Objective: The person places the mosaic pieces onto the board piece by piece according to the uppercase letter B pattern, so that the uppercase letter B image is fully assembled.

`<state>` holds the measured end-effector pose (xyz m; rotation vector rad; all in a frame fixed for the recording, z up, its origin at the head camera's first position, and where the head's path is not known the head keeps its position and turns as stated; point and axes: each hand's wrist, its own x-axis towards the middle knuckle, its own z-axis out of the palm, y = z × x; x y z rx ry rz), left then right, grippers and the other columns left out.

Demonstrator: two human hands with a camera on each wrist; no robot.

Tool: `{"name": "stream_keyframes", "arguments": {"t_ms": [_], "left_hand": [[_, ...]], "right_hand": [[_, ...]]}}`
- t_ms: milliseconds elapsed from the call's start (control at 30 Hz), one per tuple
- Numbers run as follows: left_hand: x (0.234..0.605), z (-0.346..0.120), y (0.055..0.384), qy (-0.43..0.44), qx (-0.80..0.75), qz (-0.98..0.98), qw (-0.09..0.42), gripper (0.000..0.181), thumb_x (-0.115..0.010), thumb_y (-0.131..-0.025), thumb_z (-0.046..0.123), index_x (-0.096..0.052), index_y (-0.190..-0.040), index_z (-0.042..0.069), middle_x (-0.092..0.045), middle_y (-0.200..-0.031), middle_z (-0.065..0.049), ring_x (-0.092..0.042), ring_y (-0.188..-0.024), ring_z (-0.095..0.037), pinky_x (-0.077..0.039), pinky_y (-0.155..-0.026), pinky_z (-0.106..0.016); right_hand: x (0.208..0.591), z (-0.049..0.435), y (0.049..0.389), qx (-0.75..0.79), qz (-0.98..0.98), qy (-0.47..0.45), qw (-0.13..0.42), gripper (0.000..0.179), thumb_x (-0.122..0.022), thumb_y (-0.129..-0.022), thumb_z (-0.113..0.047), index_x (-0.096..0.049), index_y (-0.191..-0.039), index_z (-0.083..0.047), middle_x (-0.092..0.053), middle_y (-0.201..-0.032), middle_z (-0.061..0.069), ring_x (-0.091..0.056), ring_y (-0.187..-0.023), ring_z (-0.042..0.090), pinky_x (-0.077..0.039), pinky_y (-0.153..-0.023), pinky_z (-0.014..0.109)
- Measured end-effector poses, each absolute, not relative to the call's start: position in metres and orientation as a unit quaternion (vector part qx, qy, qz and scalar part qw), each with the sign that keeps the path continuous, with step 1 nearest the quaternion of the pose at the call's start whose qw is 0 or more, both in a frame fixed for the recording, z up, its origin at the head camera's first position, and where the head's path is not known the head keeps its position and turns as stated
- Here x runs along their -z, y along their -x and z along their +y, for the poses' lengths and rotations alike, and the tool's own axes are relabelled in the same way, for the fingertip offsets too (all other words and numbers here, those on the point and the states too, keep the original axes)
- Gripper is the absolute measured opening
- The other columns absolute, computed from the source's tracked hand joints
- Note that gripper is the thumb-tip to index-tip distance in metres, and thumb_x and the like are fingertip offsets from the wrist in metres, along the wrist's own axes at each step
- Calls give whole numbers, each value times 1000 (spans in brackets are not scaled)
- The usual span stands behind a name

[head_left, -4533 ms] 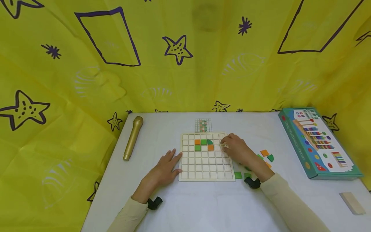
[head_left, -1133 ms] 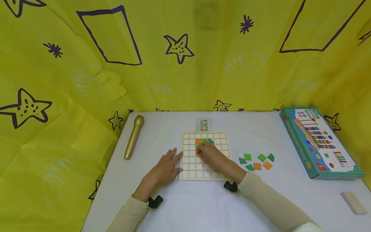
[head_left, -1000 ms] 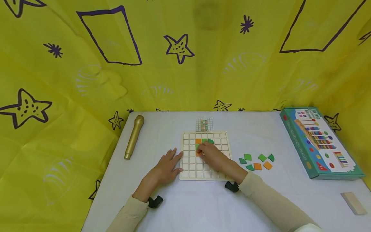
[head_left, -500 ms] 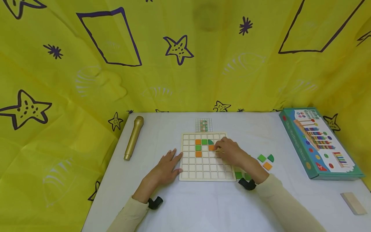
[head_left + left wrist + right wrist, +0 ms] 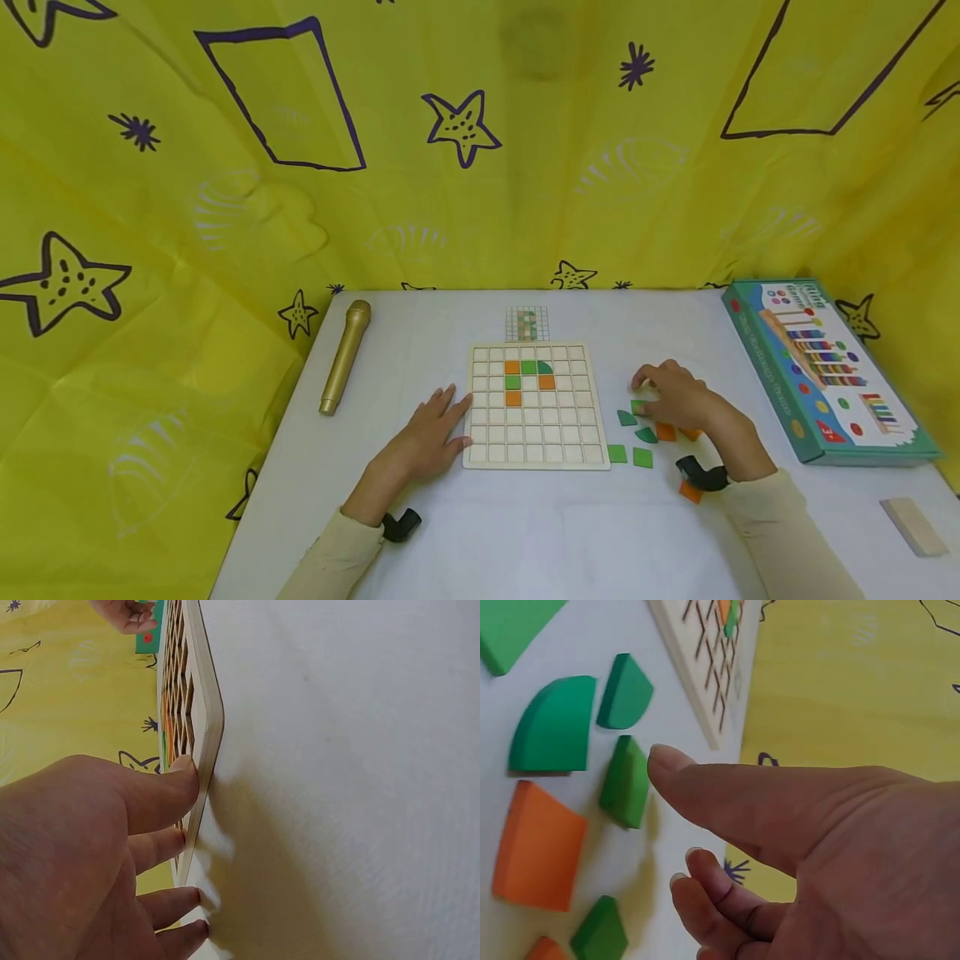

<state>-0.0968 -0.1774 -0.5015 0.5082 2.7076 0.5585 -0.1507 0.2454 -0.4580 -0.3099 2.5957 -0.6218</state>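
Head view: a pale grid board lies flat on the white table, its left edge by the left hand.
Left hand: fingers spread; the thumb rests on the board's rim, and the fingertips reach its edge.
Right hand: held over the loose pieces to the right of the board, fingers loosely bent and apart from the thumb, nothing pinched. The thumb tip is close by a green square — whether it touches, I cannot tell.
Set in the grid: six pieces. Top row, an orange tile, a green tile and a dark green quarter-round; next row, one green and one orange with a bare cell between; below that green, another orange.
Loose pieces: two quarter-rounds and several green and orange squares, two green ones near the board's near right corner.
Pattern card: just beyond the board's far edge.
Farther out: gold microphone at left; game box and wooden block at right — yellow curtain behind.
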Motion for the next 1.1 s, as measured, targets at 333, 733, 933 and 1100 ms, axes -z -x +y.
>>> {"name": "stream_keyframes", "arguments": {"t_ms": [333, 733, 933, 1100], "left_hand": [[499, -176, 97, -177, -194, 949, 174, 68, -58, -109, 39, -32, -167, 16, -18, -176, -18, -14, -163, -39, -19, -131, -57], [500, -176, 97, -176, -191, 950, 174, 67, -57, -109, 38, -32, -167, 16, -18, -175, -18, -14, -163, -39, -19, -130, -58], [500, -176, 97, -176, -191, 950, 172, 67, -57, -109, 38, -32, -168, 16, -18, -175, -18, -14, -163, -40, -19, -130, -58], [499, -176, 97, -175, -192, 950, 171, 67, -57, -109, 38, -32, -167, 16, -18, -175, -18, -14, -163, -39, -19, -130, -59]], "right_hand": [[477, 252, 151, 255, 938, 98, 212, 20, -71, -99, -15, -63, -116, -6, -58, -115, 20, -56, -105, 38, -43, -93, 63], [487, 244, 148, 300, 934, 107, 162, 24, -69, -101, -9, -62, -121, 3, -57, -118, 23, -57, -108, 38, -51, -100, 59], [494, 233, 154, 298, 938, 122, 131, 25, -65, -105, -9, -62, -125, 6, -58, -122, 24, -60, -111, 39, -52, -102, 59], [493, 224, 158, 301, 936, 126, 132, 28, -62, -107, -11, -62, -128, 6, -57, -122, 24, -60, -108, 36, -52, -100, 57]]}}
